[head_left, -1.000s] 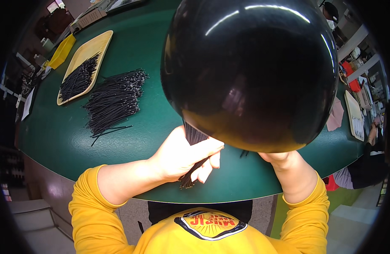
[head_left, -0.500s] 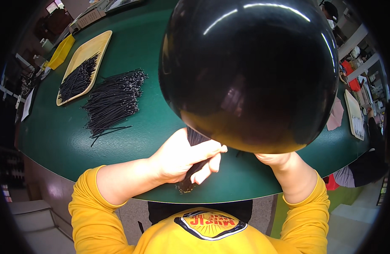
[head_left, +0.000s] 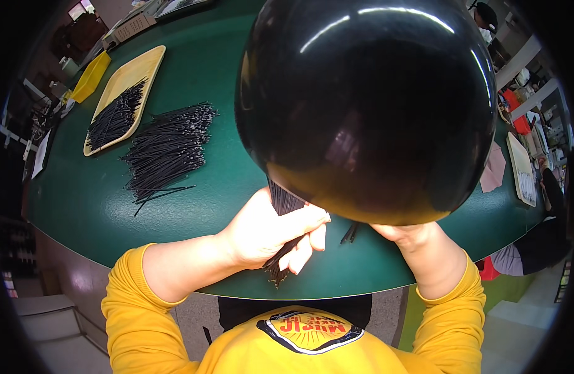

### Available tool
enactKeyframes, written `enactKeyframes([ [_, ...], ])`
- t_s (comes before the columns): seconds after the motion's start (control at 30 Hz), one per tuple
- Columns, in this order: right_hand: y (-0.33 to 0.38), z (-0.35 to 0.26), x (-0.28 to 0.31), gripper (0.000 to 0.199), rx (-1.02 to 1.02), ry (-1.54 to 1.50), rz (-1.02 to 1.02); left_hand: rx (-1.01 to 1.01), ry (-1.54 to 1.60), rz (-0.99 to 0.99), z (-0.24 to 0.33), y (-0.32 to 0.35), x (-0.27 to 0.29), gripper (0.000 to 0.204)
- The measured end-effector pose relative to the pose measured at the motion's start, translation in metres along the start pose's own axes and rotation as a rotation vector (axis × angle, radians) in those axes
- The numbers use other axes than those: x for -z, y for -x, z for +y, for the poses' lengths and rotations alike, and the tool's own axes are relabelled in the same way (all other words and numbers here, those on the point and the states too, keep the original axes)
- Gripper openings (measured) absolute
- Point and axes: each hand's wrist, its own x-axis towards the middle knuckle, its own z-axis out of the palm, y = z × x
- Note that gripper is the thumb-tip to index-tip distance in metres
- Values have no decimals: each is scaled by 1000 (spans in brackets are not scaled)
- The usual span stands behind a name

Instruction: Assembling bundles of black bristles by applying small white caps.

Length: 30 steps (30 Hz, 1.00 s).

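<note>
A dark green desk (head_left: 193, 68) carries a loose heap of thin black sticks (head_left: 168, 149), and beside it a yellow tray (head_left: 147, 65) holding more.

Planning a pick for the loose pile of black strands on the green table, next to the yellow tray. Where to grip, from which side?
Judging by pose: take the loose pile of black strands across its middle, from above, pinching crosswise. The strands lie flat and roughly parallel, running lower-left to upper-right, so a crosswise pinch should gather many. The lower end frays into strays; avoid it. The yellow tray crowds the left side.
</note>
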Motion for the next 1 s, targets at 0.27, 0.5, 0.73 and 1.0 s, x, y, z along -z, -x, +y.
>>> enactKeyframes([
  [0.27, 4, 0, -3, 38, -10, -13, 139, 13, 29, 11, -1, -2, 1, 15],
  [0.5, 5, 5, 0, 39, 122, 51, -36, 17, 23, 26, -2, -1, 0, 16],
  [0.73, -2, -4, -15, 22, 127, 433, -27, 14, 39, -36, -3, 0, 5, 17],
  [1.0, 4, 3, -13, 24, 100, -44, 101, -121, -119, -144, -6, -2, 2, 24],
])
